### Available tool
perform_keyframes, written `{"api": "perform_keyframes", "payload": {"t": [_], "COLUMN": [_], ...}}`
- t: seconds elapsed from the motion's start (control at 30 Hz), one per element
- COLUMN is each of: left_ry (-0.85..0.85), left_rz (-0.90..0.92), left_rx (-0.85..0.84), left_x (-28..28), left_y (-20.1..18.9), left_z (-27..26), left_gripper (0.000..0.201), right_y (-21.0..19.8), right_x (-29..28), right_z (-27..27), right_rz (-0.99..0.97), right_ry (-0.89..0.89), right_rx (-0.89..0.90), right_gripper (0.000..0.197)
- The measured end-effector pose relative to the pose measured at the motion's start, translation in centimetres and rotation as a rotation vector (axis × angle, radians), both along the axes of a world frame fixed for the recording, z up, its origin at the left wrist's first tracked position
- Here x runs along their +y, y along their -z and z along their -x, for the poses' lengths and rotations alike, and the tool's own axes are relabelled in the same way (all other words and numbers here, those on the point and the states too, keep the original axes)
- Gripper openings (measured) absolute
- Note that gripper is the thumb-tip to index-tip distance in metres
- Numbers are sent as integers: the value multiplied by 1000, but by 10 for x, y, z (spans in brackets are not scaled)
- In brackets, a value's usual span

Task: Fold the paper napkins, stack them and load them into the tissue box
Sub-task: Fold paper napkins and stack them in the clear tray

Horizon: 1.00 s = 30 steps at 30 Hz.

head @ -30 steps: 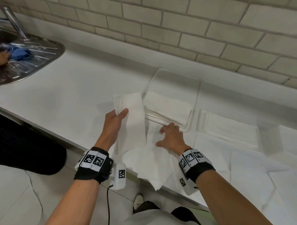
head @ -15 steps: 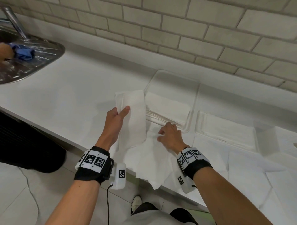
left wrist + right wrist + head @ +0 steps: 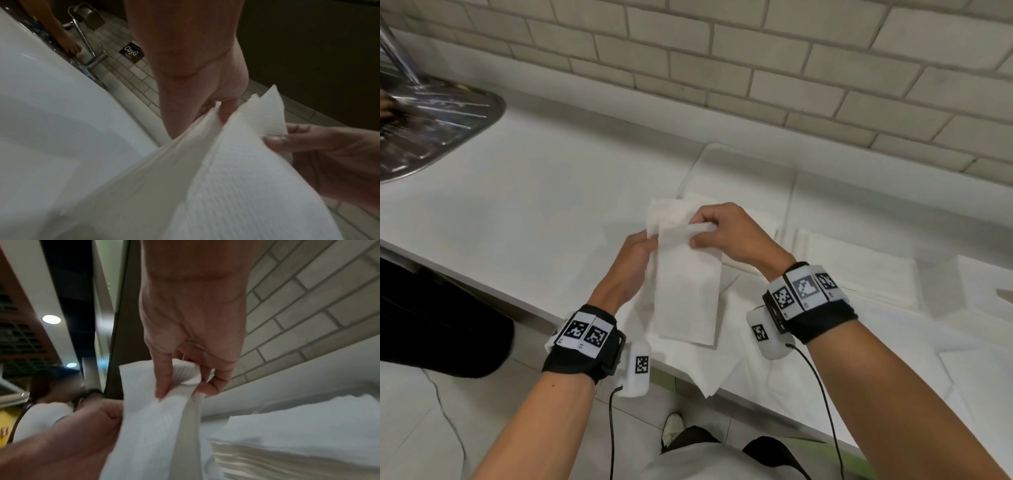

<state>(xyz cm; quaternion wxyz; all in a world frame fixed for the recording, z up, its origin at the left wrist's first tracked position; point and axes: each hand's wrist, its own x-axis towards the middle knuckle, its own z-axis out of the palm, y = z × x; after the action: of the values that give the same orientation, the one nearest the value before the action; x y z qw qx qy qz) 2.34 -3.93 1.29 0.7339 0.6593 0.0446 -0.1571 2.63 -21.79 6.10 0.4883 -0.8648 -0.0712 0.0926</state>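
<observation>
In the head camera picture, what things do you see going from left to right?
Shiny metal sink → left hand → white folded paper napkin → right hand → flat stack of white napkins.

White counter (image 3: 544, 192) bears loose napkins (image 3: 722, 363), clear box (image 3: 743, 178).

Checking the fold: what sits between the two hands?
Only the napkin, gripped by left hand and right hand; head view.

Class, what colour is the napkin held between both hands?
Plain white, the napkin has a faint embossed ribbed texture, which is clearest in the left wrist view.
</observation>
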Motion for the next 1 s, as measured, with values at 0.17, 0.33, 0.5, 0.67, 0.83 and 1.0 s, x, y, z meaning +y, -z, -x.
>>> {"api": "perform_keyframes", "payload": {"t": [0.17, 0.33, 0.5, 0.67, 0.83, 1.0], "left_ry": [108, -120, -288, -335, -275, -250], "left_rz": [233, -84, -63, -52, -98, -84], "left_rx": [115, 47, -14, -78, -83, -69], "left_x": [-8, 5, 23, 25, 12, 3], "left_y": [1, 14, 1, -5, -1, 4], "left_z": [13, 8, -5, -10, -4, 2], "left_gripper": [56, 14, 18, 27, 27, 20], "right_y": [15, 52, 92, 108, 101, 87], "right_x": [9, 2, -7, 2, -6, -13], "right_z": [-3, 15, 45, 58, 57, 50], "right_rz": [40, -15, 375, 641, 708, 566], "right_ry": [143, 276, -256, -468, -440, -332], "right_rx": [-33, -43, 182, 85, 28, 76], "right_gripper": [16, 46, 54, 58, 23, 21]}}
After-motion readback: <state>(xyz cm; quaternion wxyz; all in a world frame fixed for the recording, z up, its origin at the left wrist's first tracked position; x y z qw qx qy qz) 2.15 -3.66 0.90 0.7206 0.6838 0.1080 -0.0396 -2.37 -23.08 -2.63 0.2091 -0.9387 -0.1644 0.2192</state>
